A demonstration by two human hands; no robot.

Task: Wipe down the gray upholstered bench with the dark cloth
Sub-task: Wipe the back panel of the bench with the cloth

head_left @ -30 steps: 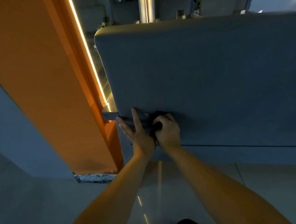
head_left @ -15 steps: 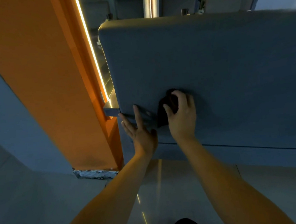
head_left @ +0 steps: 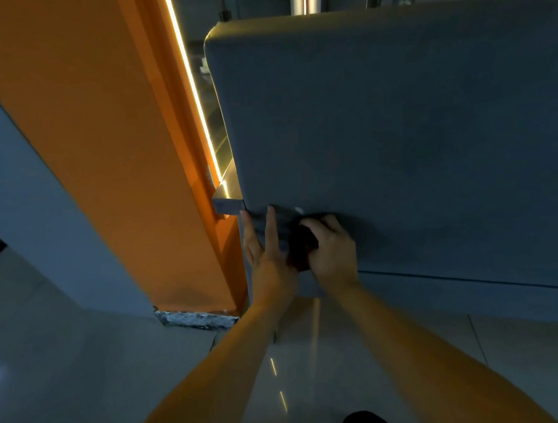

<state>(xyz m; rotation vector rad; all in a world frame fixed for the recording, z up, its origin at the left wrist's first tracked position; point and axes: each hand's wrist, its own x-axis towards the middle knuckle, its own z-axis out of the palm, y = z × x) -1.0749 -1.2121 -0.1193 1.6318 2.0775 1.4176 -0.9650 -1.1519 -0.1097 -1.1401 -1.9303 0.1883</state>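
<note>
two hands meet at the lower left corner of the gray upholstered bench [head_left: 416, 121], a broad, flat panel of matte blue-gray fabric with a rounded top corner and a thin seam low across it. the left hand [head_left: 267, 247] lies flat on the fabric, fingers straight and slightly spread. the right hand [head_left: 331, 250] curls round the dark cloth [head_left: 303, 246], a near-black bunched wad pressed to the panel, showing only between the hands. an orange pillar [head_left: 108, 143] with a lit strip [head_left: 191, 82] stands just beside the bench.
</note>
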